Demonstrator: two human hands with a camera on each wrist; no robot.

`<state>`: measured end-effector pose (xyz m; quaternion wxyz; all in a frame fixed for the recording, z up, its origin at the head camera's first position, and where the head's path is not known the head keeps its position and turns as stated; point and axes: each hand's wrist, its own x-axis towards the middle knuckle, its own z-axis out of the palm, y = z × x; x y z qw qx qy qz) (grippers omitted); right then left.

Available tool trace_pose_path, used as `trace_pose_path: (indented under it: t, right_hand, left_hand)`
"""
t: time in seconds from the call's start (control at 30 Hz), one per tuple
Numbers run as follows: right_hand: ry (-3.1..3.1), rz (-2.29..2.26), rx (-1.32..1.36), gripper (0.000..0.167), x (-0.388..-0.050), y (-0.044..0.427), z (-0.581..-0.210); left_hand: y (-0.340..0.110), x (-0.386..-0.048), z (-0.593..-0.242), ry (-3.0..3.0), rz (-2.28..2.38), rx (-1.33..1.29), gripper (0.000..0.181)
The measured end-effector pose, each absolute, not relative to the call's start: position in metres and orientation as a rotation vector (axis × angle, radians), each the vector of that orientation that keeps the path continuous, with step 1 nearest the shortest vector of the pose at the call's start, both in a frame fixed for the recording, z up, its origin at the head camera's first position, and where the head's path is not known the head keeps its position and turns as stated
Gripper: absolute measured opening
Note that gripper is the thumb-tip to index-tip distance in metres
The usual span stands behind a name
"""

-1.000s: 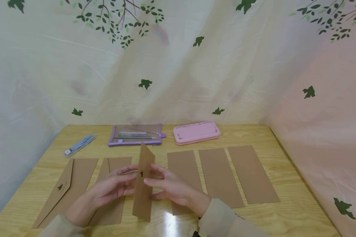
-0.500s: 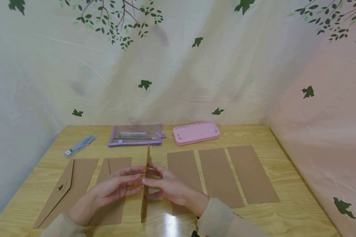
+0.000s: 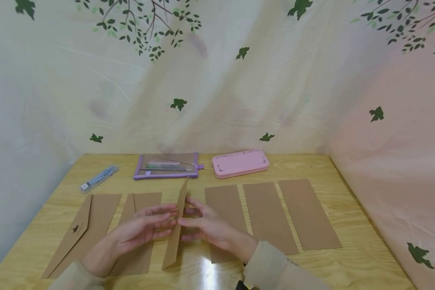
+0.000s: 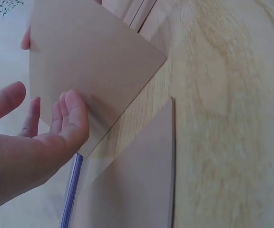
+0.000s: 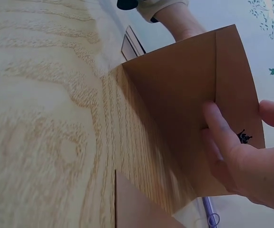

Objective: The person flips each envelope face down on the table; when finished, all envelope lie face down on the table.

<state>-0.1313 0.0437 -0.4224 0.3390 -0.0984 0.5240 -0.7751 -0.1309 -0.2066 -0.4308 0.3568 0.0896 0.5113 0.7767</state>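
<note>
Right hand (image 3: pixel 212 227) grips a brown paper envelope (image 3: pixel 174 241) between thumb and fingers, the thumb over its upper long edge and the fingers on the side with the printed flap (image 5: pixel 233 66). Left hand (image 3: pixel 137 225) is loosely bent and grasps nothing; its fingertips are at the plain face, though whether they touch is hard to tell. The envelope stands steeply tilted over the table (image 3: pixel 362 257), between a flat envelope (image 3: pixel 141 257) on the left and a plain brown rectangle (image 3: pixel 221 201) on the right; its lower long edge is close to the wood, contact uncertain. It should prove very light, and stiff enough to stand from one pinched edge, yet quick to crease or bow if squeezed. Paper like this probably slips little. Midway along the long edge seems the best hold, with the second palm steadying the opposite face.
</note>
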Motion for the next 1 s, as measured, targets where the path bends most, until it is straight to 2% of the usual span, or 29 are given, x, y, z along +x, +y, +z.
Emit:
trace_pose_path:
  t: [0.2, 0.4, 0.8, 1.0]
  right_hand:
    - [1.363, -1.999, -0.283, 0.078, -0.134, 0.049, -0.423]
    - [1.383, -2.003, -0.259, 0.070, -0.136, 0.052, -0.424]
    - [1.435, -2.042, -0.182, 0.071, -0.140, 0.058, -0.431]
    - [1.422, -2.029, -0.212, 0.072, -0.140, 0.063, -0.431]
  left_hand:
    - [-0.208, -0.130, -0.432, 1.381, 1.971, 0.216, 0.047]
    - [-0.211, -0.128, -0.433, 1.412, 1.967, 0.202, 0.051]
    - [-0.221, -0.127, -0.435, 1.412, 2.004, 0.194, 0.051]
    - [-0.225, -0.127, -0.437, 1.405, 2.002, 0.183, 0.045]
